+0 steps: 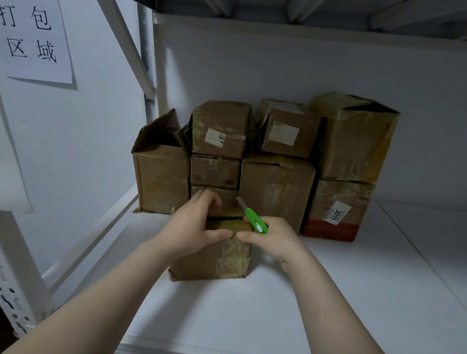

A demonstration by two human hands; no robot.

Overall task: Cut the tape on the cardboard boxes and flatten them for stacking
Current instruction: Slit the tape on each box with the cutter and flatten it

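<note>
Just beyond the fingers of the left hand (189, 231) and right hand (274, 239), a stack of cardboard boxes (276, 189) walls off the back; the green utility knife (256, 221) points its blade at it. The small cardboard box (213, 261) fills the gap between the fingers. Right of them the white shelf board (376, 289) lies open — left, a slanted shelf brace (125, 38) closes in.

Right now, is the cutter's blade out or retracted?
Out: a pale blade projects from the green cutter, gripped by the right hand over the front box.
</note>
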